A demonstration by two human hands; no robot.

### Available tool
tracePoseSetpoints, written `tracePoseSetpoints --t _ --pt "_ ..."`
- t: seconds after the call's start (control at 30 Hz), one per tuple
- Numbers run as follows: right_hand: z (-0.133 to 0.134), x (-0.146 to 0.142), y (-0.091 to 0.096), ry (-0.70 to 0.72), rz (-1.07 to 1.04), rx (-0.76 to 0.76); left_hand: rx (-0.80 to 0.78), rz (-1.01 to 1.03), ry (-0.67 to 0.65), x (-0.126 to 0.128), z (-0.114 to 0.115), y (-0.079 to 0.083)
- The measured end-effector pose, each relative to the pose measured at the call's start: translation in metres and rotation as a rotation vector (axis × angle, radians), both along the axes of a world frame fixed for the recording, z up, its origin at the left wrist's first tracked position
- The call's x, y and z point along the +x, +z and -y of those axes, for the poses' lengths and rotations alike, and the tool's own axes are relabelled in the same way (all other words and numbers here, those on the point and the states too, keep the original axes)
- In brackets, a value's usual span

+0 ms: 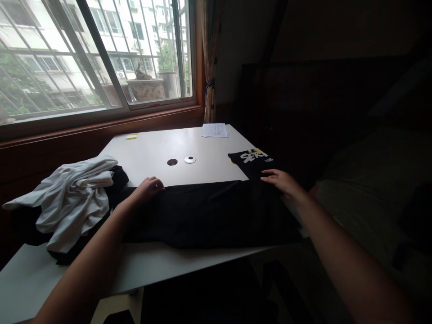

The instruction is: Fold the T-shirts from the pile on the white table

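Observation:
A black garment [209,211] lies spread flat across the near half of a white table [202,157]. My left hand [148,189] rests on its far left edge, fingers curled over the cloth. My right hand [281,180] lies flat on the garment's far right corner, fingers stretched out. Just beyond that hand a black piece with white and yellow lettering [251,159] sits at the table's right edge.
A crumpled white garment [72,193] lies piled on dark cloth at the table's left. A paper sheet [215,130], a yellow note [132,136], a cable hole [172,162] and its cap [189,159] lie farther back. Behind is a barred window [94,54]; a bed [371,189] is on the right.

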State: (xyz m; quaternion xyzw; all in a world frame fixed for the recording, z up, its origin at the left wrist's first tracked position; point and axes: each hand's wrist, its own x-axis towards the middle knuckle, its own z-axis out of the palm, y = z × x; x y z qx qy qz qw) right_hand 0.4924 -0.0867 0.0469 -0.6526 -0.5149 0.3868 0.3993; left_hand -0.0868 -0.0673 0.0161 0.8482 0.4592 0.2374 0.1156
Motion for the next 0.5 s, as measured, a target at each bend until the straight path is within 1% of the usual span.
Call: tracePoseSetpoints --t 0.13,0.2,0.33,0.4,0.5 --pt "-0.001 0.002 -0.01 -0.134 -0.092 0.15 -0.053 0.048 0.077 -0.003 -0.002 -0.007" --pt "-0.003 0.002 -0.016 -0.159 -0.126 0.204 -0.049 0.033 0.132 -0.003 0.0 -0.01" --pt "-0.011 0.0 -0.024 -0.178 -0.168 0.3 0.018 -0.048 0.241 0.001 0.005 -0.014" --pt "-0.015 0.0 -0.024 -0.153 -0.166 0.298 0.041 -0.082 0.271 0.004 0.009 -0.014" --pt "-0.017 0.001 -0.022 -0.07 -0.13 0.2 0.083 -0.115 0.283 0.007 0.014 -0.013"
